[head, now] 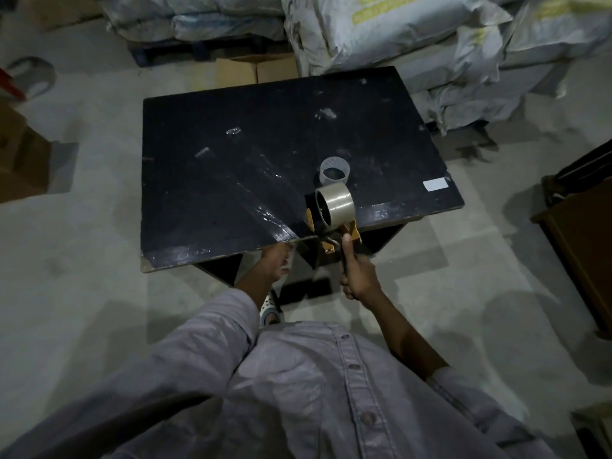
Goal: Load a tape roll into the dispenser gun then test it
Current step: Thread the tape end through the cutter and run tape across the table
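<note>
Gripping the dispenser (334, 223) handle, right hand (357, 276) lower centre; tape roll (336, 202) light, stiff; left hand (273, 263) loosely open.

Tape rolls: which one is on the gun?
The tan tape roll sits on the dispenser gun, held by the right hand. The pale empty ring stands alone on the table.
</note>
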A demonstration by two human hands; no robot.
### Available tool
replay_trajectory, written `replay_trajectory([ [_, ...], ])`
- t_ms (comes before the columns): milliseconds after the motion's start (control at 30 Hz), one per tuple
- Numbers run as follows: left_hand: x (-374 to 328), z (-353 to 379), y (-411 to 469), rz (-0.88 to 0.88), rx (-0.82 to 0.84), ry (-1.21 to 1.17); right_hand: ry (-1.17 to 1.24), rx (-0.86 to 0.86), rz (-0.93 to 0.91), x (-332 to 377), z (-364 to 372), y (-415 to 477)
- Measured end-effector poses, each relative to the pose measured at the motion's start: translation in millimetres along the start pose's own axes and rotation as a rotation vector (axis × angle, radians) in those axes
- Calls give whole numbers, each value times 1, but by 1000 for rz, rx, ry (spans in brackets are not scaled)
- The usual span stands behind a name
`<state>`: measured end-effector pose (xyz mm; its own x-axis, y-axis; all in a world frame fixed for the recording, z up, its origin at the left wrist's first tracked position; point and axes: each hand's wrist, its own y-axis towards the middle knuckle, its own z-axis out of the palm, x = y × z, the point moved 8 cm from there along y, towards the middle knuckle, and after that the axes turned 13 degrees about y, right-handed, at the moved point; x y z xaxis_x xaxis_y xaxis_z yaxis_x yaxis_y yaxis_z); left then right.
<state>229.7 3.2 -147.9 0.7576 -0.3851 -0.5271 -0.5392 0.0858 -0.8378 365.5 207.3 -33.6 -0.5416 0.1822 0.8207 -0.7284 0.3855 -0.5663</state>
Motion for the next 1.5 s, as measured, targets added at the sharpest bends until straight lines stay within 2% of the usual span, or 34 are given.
replay_trajectory([
  [133, 2, 1, 9, -46, 54, -16, -254, -114, -137, 35, 5, 31],
  [267, 5, -1, 15, -72, 101, 77, -482, -162, -215, 61, 13, 66],
  [400, 4, -8, 20, -97, 140, 119, -772, -152, -311, 73, 28, 110],
  [500, 6, -9, 24, -106, 151, 119, -874, -131, -336, 70, 38, 132],
  [667, 8, -10, 24, -86, 133, 97, -777, -115, -315, 59, 41, 154],
  [967, 5, -13, 11, -63, 113, 28, -430, -189, -133, 70, 22, 196],
  [1033, 6, -15, 10, -66, 103, 6, -498, -282, -185, 75, 20, 188],
  [1100, 6, -15, 10, -71, 102, -9, -576, -366, -336, 85, 24, 166],
  [1200, 3, -16, 11, -68, 68, -36, -585, -260, -589, 82, 44, 141],
  [1300, -3, -16, 9, -71, 32, -47, -586, -69, -723, 73, 62, 130],
  [1367, -4, -17, 6, -73, 19, -43, -581, 3, -707, 70, 66, 129],
  [1500, -11, -18, -3, -58, 18, -93, -559, 41, -619, 63, 69, 138],
])
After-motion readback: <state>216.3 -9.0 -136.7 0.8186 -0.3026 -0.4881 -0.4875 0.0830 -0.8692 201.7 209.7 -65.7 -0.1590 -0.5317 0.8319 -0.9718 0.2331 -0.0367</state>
